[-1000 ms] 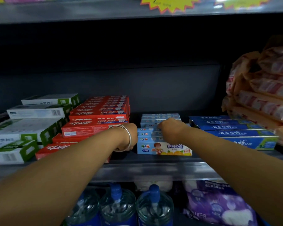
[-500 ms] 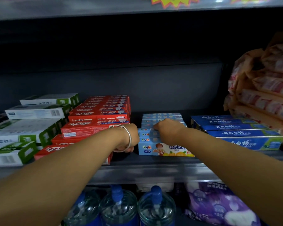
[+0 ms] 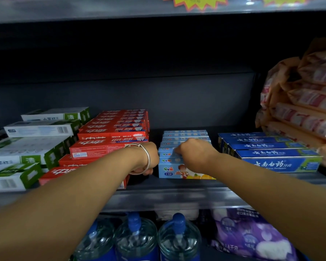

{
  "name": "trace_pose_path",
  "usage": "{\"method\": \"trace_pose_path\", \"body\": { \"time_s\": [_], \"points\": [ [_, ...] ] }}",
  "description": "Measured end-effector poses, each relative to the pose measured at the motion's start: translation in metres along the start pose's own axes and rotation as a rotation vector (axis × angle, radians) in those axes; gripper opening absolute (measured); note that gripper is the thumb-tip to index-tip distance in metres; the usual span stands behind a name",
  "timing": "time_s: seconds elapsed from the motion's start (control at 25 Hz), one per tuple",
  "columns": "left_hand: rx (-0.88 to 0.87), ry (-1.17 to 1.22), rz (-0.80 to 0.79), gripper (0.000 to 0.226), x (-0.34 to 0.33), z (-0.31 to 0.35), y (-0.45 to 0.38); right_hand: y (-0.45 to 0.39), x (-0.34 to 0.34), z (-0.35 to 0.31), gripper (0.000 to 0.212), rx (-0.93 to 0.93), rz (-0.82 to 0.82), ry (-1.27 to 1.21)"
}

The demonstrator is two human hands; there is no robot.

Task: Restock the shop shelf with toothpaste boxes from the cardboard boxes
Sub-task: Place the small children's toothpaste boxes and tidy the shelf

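Note:
A stack of light blue children's toothpaste boxes (image 3: 184,135) lies in the middle of the shop shelf (image 3: 169,194). My left hand (image 3: 149,162), with a silver bangle on its wrist, is at the stack's left end. Its fingers are curled round the end of the front boxes, and the wrist hides most of them. My right hand (image 3: 193,154) lies on top of the front boxes with its fingers curled over the upper one. No cardboard box is in view.
Red toothpaste boxes (image 3: 113,132) are stacked close on the left, with green-and-white boxes (image 3: 32,146) beyond them. Dark blue boxes (image 3: 267,147) lie to the right, next to piled orange packets (image 3: 309,102). Water bottles (image 3: 135,240) and a purple bag (image 3: 248,236) stand below.
Both hands stay at the light blue stack. My right hand has slid slightly toward the shelf's front along the top box, and the view has shifted a little.

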State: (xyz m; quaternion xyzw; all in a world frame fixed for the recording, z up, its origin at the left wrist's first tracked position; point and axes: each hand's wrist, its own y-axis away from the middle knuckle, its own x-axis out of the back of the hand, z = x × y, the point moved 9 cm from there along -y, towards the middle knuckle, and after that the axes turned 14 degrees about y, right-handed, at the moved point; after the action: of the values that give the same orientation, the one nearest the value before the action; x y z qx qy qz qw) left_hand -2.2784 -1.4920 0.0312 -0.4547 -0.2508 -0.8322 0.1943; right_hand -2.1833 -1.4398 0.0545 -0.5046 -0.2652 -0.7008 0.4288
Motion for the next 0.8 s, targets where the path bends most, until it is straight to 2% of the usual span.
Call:
{"method": "trace_pose_path", "body": {
  "time_s": [0.2, 0.56, 0.8],
  "points": [
    [0.006, 0.006, -0.015, 0.046, -0.003, -0.003, -0.005, 0.000, 0.002, 0.004, 0.038, -0.028, 0.015, -0.023],
    [0.000, 0.015, -0.021, 0.044, -0.004, 0.001, -0.003, 0.004, 0.002, 0.005, 0.043, -0.033, 0.020, 0.032],
    [-0.005, 0.065, -0.023, 0.046, -0.006, 0.004, 0.002, 0.024, 0.007, -0.019, 0.035, 0.011, 0.145, 0.200]
  ]
}}
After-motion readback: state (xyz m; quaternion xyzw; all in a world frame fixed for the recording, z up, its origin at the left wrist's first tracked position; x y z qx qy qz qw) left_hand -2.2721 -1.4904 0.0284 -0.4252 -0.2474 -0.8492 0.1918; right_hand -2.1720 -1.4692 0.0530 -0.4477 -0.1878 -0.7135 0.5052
